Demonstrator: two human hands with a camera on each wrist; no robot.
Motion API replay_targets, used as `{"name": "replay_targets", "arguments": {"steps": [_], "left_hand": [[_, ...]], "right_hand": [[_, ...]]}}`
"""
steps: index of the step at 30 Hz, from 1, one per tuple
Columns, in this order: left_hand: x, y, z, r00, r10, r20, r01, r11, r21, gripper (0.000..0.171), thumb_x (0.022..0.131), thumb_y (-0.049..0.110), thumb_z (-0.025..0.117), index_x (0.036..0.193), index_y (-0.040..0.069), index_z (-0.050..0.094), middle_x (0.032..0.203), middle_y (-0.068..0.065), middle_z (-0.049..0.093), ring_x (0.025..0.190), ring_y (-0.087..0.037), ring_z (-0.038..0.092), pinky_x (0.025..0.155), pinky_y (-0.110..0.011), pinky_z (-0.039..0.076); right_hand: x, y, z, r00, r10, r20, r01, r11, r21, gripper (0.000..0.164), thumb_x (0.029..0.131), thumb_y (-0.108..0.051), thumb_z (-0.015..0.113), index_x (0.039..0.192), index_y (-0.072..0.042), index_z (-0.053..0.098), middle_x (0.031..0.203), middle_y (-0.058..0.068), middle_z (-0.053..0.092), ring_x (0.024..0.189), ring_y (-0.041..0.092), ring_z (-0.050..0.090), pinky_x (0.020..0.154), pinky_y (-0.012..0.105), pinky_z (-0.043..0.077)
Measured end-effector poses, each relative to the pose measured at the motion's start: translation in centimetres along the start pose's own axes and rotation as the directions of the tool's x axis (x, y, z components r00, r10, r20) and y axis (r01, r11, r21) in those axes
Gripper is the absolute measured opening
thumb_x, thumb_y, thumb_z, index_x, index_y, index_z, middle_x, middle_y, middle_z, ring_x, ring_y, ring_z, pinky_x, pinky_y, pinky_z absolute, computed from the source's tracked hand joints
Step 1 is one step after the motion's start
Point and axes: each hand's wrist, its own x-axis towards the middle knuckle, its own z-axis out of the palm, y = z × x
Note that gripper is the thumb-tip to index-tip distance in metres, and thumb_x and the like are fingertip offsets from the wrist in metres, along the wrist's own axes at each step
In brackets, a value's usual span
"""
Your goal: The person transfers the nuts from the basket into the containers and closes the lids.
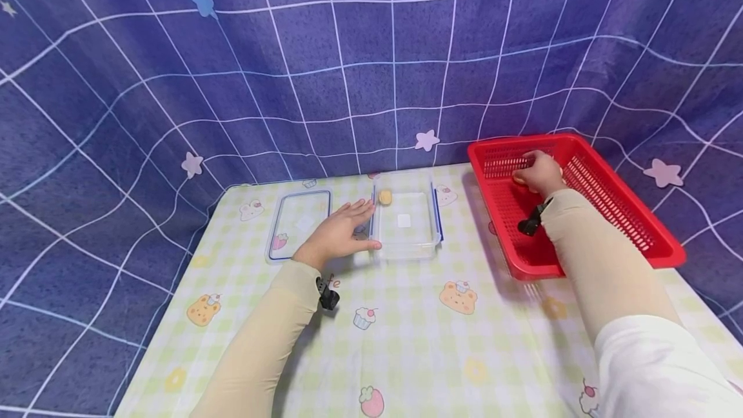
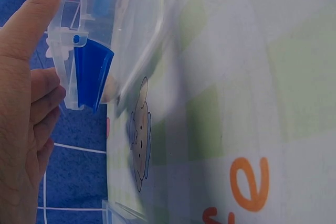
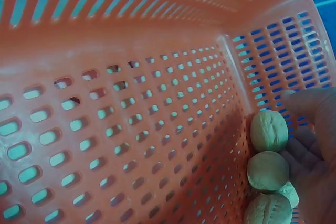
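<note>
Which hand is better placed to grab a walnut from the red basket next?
Probably the right hand: it is inside the red basket, right beside the walnuts. The left hand is outside the basket, touching the clear plastic container, so it would have farther to reach.

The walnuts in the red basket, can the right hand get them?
Most likely yes: the right hand is inside the basket, its fingers right beside the walnuts, and no lid seems to block the way.
</note>
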Motion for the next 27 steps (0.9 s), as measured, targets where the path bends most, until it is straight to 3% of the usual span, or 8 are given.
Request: {"name": "replay_targets", "arguments": {"steps": [6,11,14,22,27], "left_hand": [[0.0,-0.1,0.1,1.000,0.002,-0.008,-0.002,1.000,-0.002,0.098,0.088,0.070,0.062,0.157,0.007,0.034,0.164,-0.005,0.029,0.154,-0.025,0.021,0.126,-0.045,0.014],[0.0,-0.2,0.2,1.000,0.009,-0.015,-0.009,1.000,-0.009,0.097,0.088,0.069,0.063,0.157,0.006,0.035,0.163,-0.006,0.029,0.153,-0.025,0.021,0.126,-0.046,0.014],[0.0,-0.2,0.1,1.000,0.007,-0.012,-0.007,1.000,-0.015,0.097,0.088,0.068,0.063,0.157,0.007,0.034,0.163,-0.006,0.029,0.153,-0.026,0.021,0.127,-0.044,0.013],[0.0,-0.1,0.0,1.000,0.012,-0.012,-0.012,1.000,-0.003,0.097,0.088,0.068,0.062,0.157,0.006,0.034,0.163,-0.008,0.030,0.153,-0.026,0.022,0.126,-0.047,0.016],[0.0,-0.1,0.0,1.000,0.010,-0.010,-0.010,1.000,-0.003,0.099,0.087,0.070,0.062,0.157,0.006,0.034,0.163,-0.007,0.029,0.153,-0.026,0.021,0.126,-0.047,0.015]], "right_hand": [[0.3,0.3,0.8,0.998,-0.066,0.022,0.067,0.996,-0.055,0.052,0.088,-0.017,0.072,0.127,0.011,0.054,0.114,0.033,0.062,0.103,0.046,0.057,0.090,0.056,0.047],[0.2,0.5,1.3,0.995,-0.070,0.066,0.074,0.996,-0.056,0.038,0.090,-0.020,0.072,0.112,0.009,0.060,0.090,0.023,0.064,0.078,0.035,0.057,0.064,0.038,0.049],[0.0,0.4,1.4,0.994,-0.024,0.106,0.025,1.000,-0.003,0.035,0.091,-0.019,0.072,0.112,0.007,0.060,0.089,0.021,0.061,0.070,0.031,0.056,0.051,0.034,0.050],[0.3,0.5,1.7,0.996,-0.056,0.070,0.061,0.996,-0.071,0.035,0.090,-0.019,0.072,0.109,0.009,0.064,0.098,0.025,0.065,0.087,0.038,0.055,0.071,0.041,0.046],[0.4,0.2,1.4,0.996,-0.045,0.077,0.048,0.998,-0.042,0.033,0.090,-0.017,0.073,0.111,0.007,0.062,0.093,0.023,0.063,0.076,0.032,0.056,0.060,0.035,0.047]]}}
